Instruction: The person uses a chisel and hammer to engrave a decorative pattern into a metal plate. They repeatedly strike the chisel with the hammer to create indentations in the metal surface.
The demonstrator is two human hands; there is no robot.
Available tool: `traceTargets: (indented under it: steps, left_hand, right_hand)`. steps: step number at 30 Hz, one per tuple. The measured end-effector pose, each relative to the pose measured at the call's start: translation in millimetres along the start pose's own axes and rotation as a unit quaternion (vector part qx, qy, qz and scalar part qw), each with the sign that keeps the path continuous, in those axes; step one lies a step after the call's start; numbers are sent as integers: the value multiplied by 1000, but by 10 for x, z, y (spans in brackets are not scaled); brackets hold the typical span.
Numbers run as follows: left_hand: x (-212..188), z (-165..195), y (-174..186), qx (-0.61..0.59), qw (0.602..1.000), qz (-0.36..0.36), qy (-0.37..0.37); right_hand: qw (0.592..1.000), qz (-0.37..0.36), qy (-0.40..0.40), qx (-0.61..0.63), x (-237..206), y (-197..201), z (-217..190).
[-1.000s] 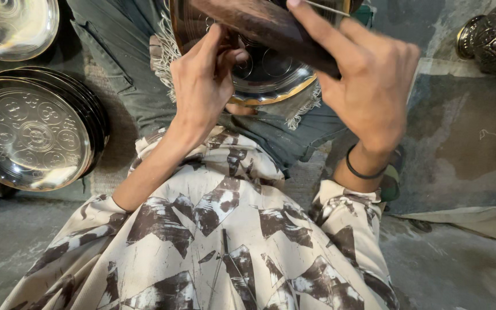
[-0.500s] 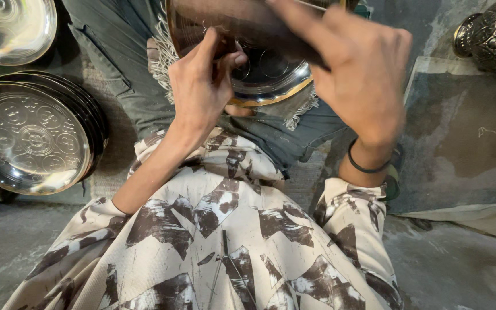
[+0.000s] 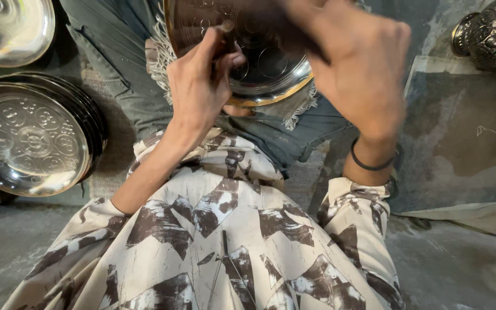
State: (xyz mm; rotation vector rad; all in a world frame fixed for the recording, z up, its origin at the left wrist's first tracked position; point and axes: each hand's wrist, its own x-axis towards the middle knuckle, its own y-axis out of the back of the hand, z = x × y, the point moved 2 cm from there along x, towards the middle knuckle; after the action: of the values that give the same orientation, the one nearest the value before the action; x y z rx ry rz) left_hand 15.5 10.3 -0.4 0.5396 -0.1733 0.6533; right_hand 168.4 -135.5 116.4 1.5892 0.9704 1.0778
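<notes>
A round engraved metal plate (image 3: 271, 72) with a brass-coloured rim rests on my lap over a fringed cloth (image 3: 159, 54). My left hand (image 3: 199, 89) pinches a thin metal punch (image 3: 225, 30), its tip set against the plate's face. My right hand (image 3: 363, 74) hovers over the plate's right side, blurred by motion. It grips a dark wooden bar (image 3: 297, 31) that crosses the top of the plate. A black band (image 3: 371, 165) circles my right wrist. The upper part of the plate is hidden by the bar and my right hand.
A stack of engraved silver plates (image 3: 30, 138) lies on the floor at the left, with another plate (image 3: 7, 26) above it. An ornate dark metal vessel (image 3: 492, 31) stands at the top right. Grey worn floor (image 3: 466, 138) spreads to the right.
My right hand has swung the dark wooden bar down and left across the plate and is now blurred. My left hand has kept the punch in place.
</notes>
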Motion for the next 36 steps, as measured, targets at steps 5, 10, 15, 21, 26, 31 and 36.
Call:
traceTargets:
  steps: [5, 10, 15, 21, 26, 31, 36]
  left_hand:
    - [27, 8, 36, -18, 999, -25, -15]
    - [132, -25, 66, -50, 996, -72, -17]
    - [248, -61, 81, -39, 987, -137, -69]
    - [389, -130, 83, -13, 969, -224, -105]
    - [493, -139, 44, 11, 950, -267, -161]
    - [607, -198, 11, 49, 915, -357, -180]
    - [712, -196, -31, -28, 887, -410, -209]
  right_hand:
    - [999, 33, 16, -20, -6, 25, -15]
    - [1000, 6, 7, -25, -32, -15, 6]
    - [999, 14, -21, 32, -135, -44, -30]
    - [995, 54, -79, 21, -410, -145, -46]
    - [980, 72, -180, 38, -666, -291, -135]
    - [920, 170, -276, 223, -807, -474, -247]
    - [927, 180, -284, 169, -998, -699, -449]
